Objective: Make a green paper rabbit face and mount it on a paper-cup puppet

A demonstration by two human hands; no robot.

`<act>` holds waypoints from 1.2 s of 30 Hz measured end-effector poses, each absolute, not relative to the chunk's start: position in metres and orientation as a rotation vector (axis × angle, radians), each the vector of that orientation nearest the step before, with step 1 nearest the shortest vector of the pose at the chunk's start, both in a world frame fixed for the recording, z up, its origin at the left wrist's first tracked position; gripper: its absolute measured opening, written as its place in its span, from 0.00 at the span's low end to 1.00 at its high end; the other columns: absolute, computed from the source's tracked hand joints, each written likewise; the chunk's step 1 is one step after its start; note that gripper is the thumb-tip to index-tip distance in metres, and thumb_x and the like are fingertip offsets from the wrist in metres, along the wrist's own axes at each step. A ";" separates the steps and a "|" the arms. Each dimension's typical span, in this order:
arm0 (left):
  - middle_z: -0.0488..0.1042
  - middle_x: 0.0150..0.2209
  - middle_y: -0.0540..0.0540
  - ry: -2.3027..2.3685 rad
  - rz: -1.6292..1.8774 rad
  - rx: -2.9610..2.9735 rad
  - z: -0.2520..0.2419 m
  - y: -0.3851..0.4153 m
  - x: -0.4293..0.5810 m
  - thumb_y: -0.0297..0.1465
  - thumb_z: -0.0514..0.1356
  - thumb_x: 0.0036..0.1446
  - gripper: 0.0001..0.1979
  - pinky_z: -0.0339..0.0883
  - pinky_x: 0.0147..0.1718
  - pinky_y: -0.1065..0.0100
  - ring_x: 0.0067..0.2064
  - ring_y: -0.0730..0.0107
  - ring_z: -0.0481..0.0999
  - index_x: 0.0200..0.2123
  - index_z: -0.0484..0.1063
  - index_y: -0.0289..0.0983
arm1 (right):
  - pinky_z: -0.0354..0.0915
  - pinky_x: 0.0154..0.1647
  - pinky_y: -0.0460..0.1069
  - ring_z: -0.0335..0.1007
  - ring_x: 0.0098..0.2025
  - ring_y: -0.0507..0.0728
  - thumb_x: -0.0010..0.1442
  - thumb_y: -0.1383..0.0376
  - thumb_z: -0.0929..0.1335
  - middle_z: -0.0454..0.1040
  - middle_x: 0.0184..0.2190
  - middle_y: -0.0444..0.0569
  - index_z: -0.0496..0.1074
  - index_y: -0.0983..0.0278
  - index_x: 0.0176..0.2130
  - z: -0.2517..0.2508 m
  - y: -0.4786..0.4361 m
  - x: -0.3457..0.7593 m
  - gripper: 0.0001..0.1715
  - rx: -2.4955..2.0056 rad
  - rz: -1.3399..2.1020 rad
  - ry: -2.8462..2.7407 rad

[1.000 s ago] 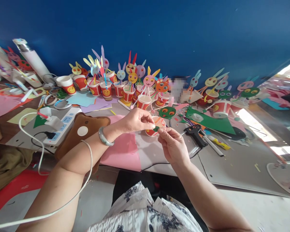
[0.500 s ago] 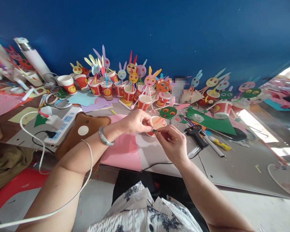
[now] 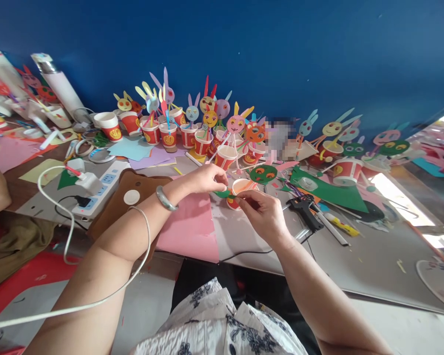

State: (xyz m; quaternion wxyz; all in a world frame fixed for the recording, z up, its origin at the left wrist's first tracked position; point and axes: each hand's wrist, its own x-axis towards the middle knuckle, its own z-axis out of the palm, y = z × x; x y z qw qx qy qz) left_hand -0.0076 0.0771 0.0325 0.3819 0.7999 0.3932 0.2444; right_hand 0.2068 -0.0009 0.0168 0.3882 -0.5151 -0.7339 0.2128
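My left hand (image 3: pixel 206 179) and my right hand (image 3: pixel 262 213) meet over the table, both pinching a small green paper piece (image 3: pixel 224 194) between their fingertips. A bangle sits on my left wrist. Just behind the hands lies a red paper cup (image 3: pixel 241 188) on its side, its mouth toward me. A green round paper face (image 3: pixel 263 173) with orange eyes lies right behind the cup. Pink paper (image 3: pixel 192 228) lies on the table under my left hand.
A row of red paper cups with bunny-eared paper faces (image 3: pixel 203 125) lines the blue wall. A black glue gun (image 3: pixel 305 209) lies right of my hands. A white power strip (image 3: pixel 99 190) and a brown pouch (image 3: pixel 128 197) sit left. Green paper (image 3: pixel 327 190) lies right.
My hands have stayed together at the cup while turning the green piece; more of it now shows between the fingertips. The view has shifted slightly.
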 end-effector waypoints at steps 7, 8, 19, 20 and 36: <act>0.79 0.30 0.47 0.899 0.644 2.005 0.020 0.079 0.001 0.32 0.64 0.52 0.10 0.64 0.33 0.71 0.32 0.71 0.74 0.35 0.80 0.32 | 0.60 0.29 0.48 0.65 0.25 0.52 0.61 0.60 0.70 0.75 0.27 0.46 0.79 0.62 0.33 0.013 0.002 0.203 0.10 -1.280 0.482 -1.895; 0.78 0.30 0.47 0.893 0.652 1.998 0.019 0.080 0.001 0.32 0.64 0.52 0.10 0.63 0.32 0.71 0.32 0.71 0.74 0.34 0.79 0.31 | 0.61 0.29 0.48 0.65 0.25 0.52 0.61 0.60 0.70 0.75 0.27 0.46 0.79 0.62 0.33 0.012 0.002 0.202 0.10 -1.279 0.465 -1.896; 0.76 0.26 0.49 0.948 0.590 2.016 0.023 0.079 0.001 0.31 0.62 0.52 0.09 0.60 0.31 0.70 0.29 0.73 0.69 0.31 0.80 0.32 | 0.62 0.28 0.48 0.64 0.23 0.51 0.63 0.59 0.68 0.76 0.31 0.48 0.81 0.61 0.36 0.009 0.004 0.201 0.12 -1.334 0.288 -1.931; 0.76 0.26 0.49 0.940 0.588 2.012 0.024 0.079 0.001 0.31 0.62 0.52 0.09 0.60 0.31 0.71 0.29 0.73 0.70 0.31 0.80 0.31 | 0.62 0.28 0.48 0.65 0.23 0.51 0.63 0.59 0.68 0.76 0.31 0.49 0.81 0.61 0.36 0.009 0.004 0.200 0.13 -1.345 0.282 -1.934; 0.82 0.36 0.45 0.869 0.582 2.118 0.031 0.075 0.000 0.34 0.71 0.47 0.14 0.65 0.37 0.69 0.36 0.68 0.78 0.36 0.80 0.33 | 0.60 0.28 0.48 0.68 0.25 0.53 0.64 0.60 0.67 0.77 0.30 0.49 0.80 0.61 0.36 0.006 0.003 0.196 0.12 -1.412 0.085 -2.013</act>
